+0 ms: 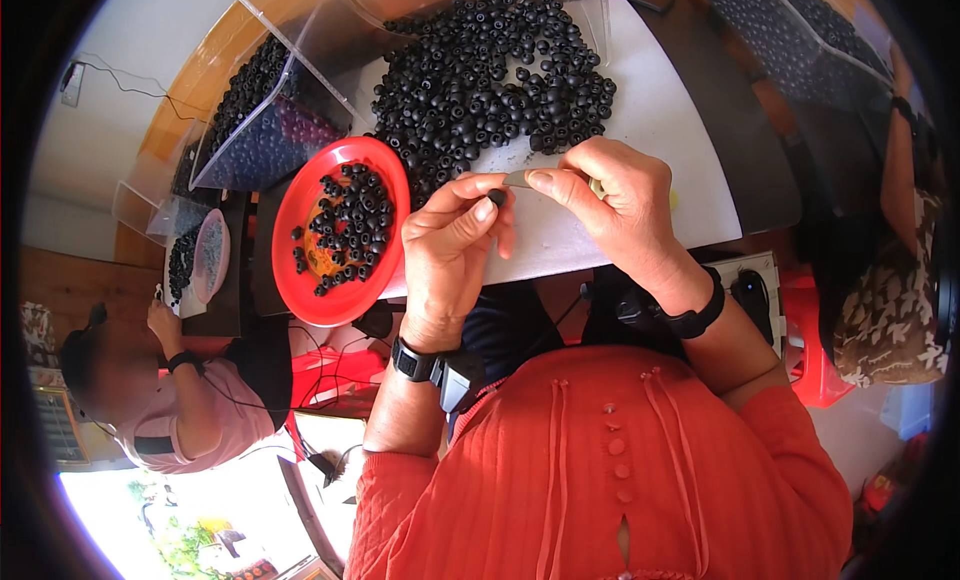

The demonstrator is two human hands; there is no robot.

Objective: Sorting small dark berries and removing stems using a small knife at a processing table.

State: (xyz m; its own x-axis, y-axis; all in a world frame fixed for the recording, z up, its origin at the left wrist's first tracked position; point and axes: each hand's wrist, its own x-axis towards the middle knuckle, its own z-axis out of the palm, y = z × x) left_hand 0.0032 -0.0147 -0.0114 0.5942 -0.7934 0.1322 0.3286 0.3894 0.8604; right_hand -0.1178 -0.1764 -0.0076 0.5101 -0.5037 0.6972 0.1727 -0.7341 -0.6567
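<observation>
So the spot to check was just right of the red plate [288, 220], since both hands were working there. The left hand [445, 245] was the nearer one, right beside the plate's rim, with a single black piece [497, 197] pinched at its thumb and fingertips. So that piece sat right at the left hand's fingertips, on the side away from the plate, and the right hand wasn't holding it.

The right hand [625, 200] was further right of the plate, thumb and curled fingers clamped around a thin, flat greyish tool [517, 179]. Its narrow end pointed back toward the plate and sat just above the black piece, by the left fingers. Couldn't tell if the tool was actually touching the piece.

The plate itself had a loose bunch of small black pieces [350, 225] in it, lots of them with a hole showing. A way bigger pile [450, 100] was spread beyond the plate and to its right, on a white board [685, 150]. Past the plate's far left side stood a clear bin [240, 135] full of dark stuff, and well left of the plate was a pale pink bowl [209, 257].
</observation>
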